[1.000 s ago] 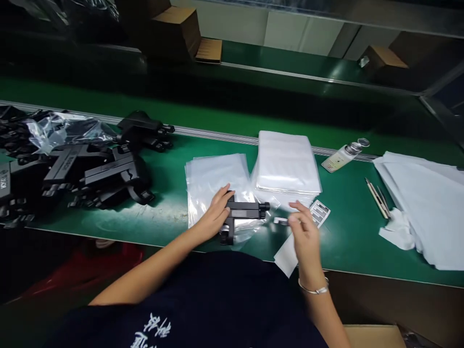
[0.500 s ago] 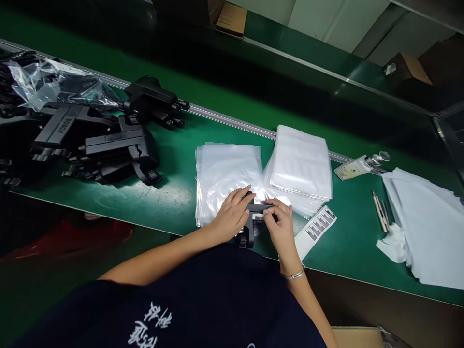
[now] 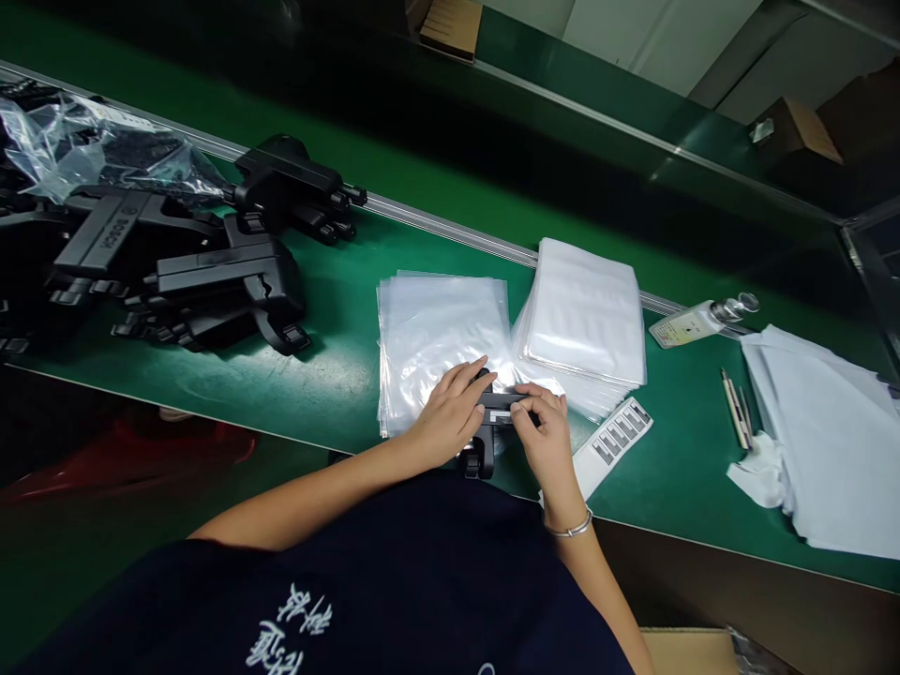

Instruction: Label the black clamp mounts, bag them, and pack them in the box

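The left hand (image 3: 450, 414) lay over the near end of a small black part (image 3: 494, 405), its fingers close together and curled down on it. The right hand (image 3: 547, 439) met it from the other side, thumb and fingertips pinching the part's far end beside a small white label (image 3: 501, 416) on its top face. The part rested at the near edge of the green worktop (image 3: 337, 375), half on a fanned stack of clear bags (image 3: 436, 323), with its lower leg (image 3: 476, 461) hanging past the edge toward the person's dark shirt.

The bags in that stack lay flat, with nothing to be seen inside them. A second, neater stack of bags (image 3: 587, 309) sat just beside it, also flat. A strip of printed labels (image 3: 613, 439) lay next to the right hand.

Far to the left, a crumpled clear bag (image 3: 77, 150) held dark parts, and a loose heap of larger black parts (image 3: 211, 286) lay outside it on the worktop. To the right were a small bottle (image 3: 703, 322) lying on its side, a slim pen-like tool (image 3: 735, 410) and a pile of white sheets (image 3: 833, 441). Cardboard boxes (image 3: 798, 131) stood on the far side; I could not tell what was in them.
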`<move>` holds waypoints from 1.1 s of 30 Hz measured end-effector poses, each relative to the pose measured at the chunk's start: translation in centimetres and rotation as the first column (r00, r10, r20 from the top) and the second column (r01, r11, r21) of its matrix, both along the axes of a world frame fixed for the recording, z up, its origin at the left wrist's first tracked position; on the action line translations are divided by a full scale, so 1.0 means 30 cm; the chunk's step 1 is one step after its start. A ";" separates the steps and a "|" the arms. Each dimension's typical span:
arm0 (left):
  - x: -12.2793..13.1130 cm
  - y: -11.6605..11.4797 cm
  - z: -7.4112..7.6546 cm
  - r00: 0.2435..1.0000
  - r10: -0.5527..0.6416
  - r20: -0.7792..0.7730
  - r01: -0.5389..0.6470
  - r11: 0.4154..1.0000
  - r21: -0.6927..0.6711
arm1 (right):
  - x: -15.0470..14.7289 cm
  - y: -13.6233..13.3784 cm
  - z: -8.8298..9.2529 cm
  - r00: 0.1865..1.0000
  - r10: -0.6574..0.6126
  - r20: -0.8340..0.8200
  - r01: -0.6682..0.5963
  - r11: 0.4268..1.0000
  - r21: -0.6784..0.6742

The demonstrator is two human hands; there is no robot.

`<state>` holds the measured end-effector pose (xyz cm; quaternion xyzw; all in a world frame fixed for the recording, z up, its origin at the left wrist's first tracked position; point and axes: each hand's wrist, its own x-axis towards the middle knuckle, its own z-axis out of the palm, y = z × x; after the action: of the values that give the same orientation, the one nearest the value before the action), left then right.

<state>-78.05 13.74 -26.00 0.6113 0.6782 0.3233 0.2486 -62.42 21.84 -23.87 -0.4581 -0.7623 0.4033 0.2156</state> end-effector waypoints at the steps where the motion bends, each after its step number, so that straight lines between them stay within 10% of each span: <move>1: 0.000 0.000 0.000 1.000 0.003 0.004 -0.003 1.000 0.004 | 0.000 0.000 0.001 1.000 0.001 0.000 -0.001 1.000 0.001; 26: 0.001 0.003 -0.005 1.000 -0.011 -0.011 0.010 1.000 -0.007 | -0.002 -0.001 0.005 0.999 0.012 0.043 -0.014 0.998 0.054; 33: -0.027 -0.030 -0.010 0.979 -0.078 -0.191 0.128 0.956 0.263 | -0.014 -0.013 0.005 0.995 0.027 0.095 -0.042 0.987 0.154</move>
<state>-78.86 12.83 -26.31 0.7008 0.6138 0.3443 0.1167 -62.85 21.44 -23.71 -0.4447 -0.8085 0.3243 0.2082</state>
